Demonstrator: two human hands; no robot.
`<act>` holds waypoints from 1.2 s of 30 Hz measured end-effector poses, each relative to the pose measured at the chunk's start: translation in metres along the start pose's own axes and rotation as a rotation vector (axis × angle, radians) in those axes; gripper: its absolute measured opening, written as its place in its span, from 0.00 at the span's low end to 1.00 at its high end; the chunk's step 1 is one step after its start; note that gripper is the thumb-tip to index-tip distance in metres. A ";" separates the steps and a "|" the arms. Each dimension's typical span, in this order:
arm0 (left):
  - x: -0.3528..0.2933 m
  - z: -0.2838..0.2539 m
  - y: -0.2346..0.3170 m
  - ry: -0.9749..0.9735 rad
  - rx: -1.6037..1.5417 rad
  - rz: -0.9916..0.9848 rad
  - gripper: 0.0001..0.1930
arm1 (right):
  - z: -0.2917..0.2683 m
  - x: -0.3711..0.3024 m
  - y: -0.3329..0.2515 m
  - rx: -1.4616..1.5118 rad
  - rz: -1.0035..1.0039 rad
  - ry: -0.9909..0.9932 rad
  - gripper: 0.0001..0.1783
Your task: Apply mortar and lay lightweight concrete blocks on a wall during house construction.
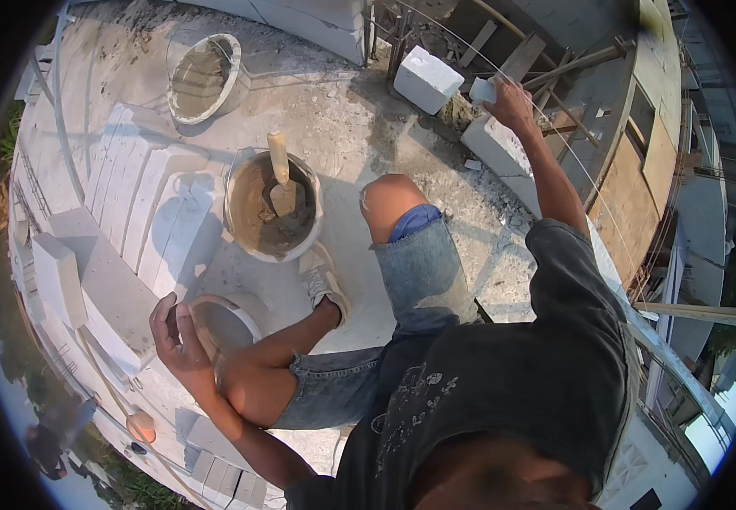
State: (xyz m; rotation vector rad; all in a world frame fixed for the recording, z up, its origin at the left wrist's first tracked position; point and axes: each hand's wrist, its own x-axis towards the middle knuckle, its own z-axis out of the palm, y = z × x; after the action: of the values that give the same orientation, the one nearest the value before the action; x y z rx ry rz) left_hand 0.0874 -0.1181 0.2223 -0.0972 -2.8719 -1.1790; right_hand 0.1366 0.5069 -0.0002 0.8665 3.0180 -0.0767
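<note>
At the upper right my right hand (512,106) is closed on a small white block piece (483,91), above the gap between a white block (427,79) and a longer white block (497,151). My left hand (183,344) hangs by my bent knee, its fingers loosely curled and apart, with nothing seen in it. Beside it stands a bucket (253,313), partly hidden by my knee. In front of my foot, a bucket of grey mortar (315,234) has a wooden-handled trowel (279,161) standing in it.
Another mortar bucket (237,72) stands at the far left. Large white blocks (126,174) are lined up on the left, with grey-white slabs (104,280) nearer. A thin string (585,166) runs past my right hand. Wooden boards (627,191) and a drop lie beyond the block row.
</note>
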 end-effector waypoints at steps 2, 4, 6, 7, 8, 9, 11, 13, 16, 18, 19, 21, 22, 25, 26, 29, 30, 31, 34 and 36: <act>-0.004 -0.001 0.000 -0.017 -0.021 -0.050 0.13 | 0.007 0.008 -0.006 -0.036 -0.029 -0.069 0.24; -0.006 -0.002 0.001 -0.029 -0.018 -0.078 0.13 | 0.019 0.014 -0.015 -0.220 -0.007 -0.239 0.25; -0.006 -0.003 0.002 -0.018 -0.033 -0.081 0.13 | 0.036 0.018 -0.025 -0.185 -0.019 -0.281 0.23; -0.006 -0.003 0.002 -0.023 -0.042 -0.118 0.13 | 0.046 0.019 -0.029 -0.192 -0.012 -0.323 0.22; -0.006 -0.003 0.002 -0.014 -0.044 -0.095 0.13 | 0.055 0.020 -0.033 -0.182 0.000 -0.378 0.21; -0.007 -0.003 0.001 -0.021 -0.010 -0.130 0.13 | 0.064 0.021 -0.034 -0.167 -0.002 -0.367 0.21; -0.010 -0.004 -0.001 -0.028 0.024 -0.158 0.13 | 0.079 0.024 -0.035 -0.159 0.105 -0.394 0.19; -0.014 -0.005 -0.003 -0.022 0.017 -0.198 0.14 | 0.090 0.028 -0.035 -0.131 0.114 -0.326 0.19; -0.017 -0.007 -0.005 -0.058 0.022 -0.164 0.14 | 0.104 0.031 -0.036 -0.046 0.112 -0.410 0.21; -0.018 -0.008 -0.005 -0.067 0.006 -0.157 0.15 | 0.112 0.029 -0.039 -0.052 0.167 -0.451 0.25; -0.018 -0.008 -0.004 -0.064 0.004 -0.186 0.15 | 0.116 0.027 -0.040 -0.034 0.137 -0.438 0.25; -0.019 -0.007 -0.002 -0.055 -0.008 -0.168 0.15 | 0.122 0.024 -0.043 -0.036 0.157 -0.408 0.25; -0.019 -0.007 -0.001 -0.060 -0.015 -0.176 0.15 | 0.125 0.024 -0.044 -0.059 0.128 -0.413 0.28; -0.020 -0.005 0.001 -0.059 -0.036 -0.176 0.12 | 0.129 0.025 -0.045 -0.066 0.162 -0.433 0.33; -0.020 -0.004 0.001 -0.060 -0.036 -0.168 0.12 | 0.130 0.026 -0.046 -0.043 0.136 -0.405 0.33; -0.020 -0.004 0.001 -0.049 -0.016 -0.139 0.12 | 0.126 0.027 -0.048 -0.032 0.164 -0.455 0.32; -0.020 -0.004 0.000 -0.053 -0.027 -0.144 0.12 | 0.124 0.026 -0.049 -0.033 0.164 -0.441 0.32; -0.020 -0.005 0.000 -0.058 -0.037 -0.160 0.12 | 0.121 0.024 -0.051 -0.063 0.204 -0.468 0.33; -0.020 -0.005 -0.001 -0.065 -0.035 -0.231 0.12 | 0.112 0.001 -0.062 -0.229 0.094 -0.188 0.26; -0.018 -0.004 0.000 -0.097 0.017 -0.172 0.13 | 0.110 -0.029 -0.071 -0.188 -0.031 -0.125 0.20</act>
State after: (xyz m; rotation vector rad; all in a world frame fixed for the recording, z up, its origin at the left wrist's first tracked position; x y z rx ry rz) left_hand 0.1055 -0.1216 0.2243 0.0986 -3.0271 -1.2073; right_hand 0.1217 0.4261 -0.1064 0.7676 2.8649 0.1454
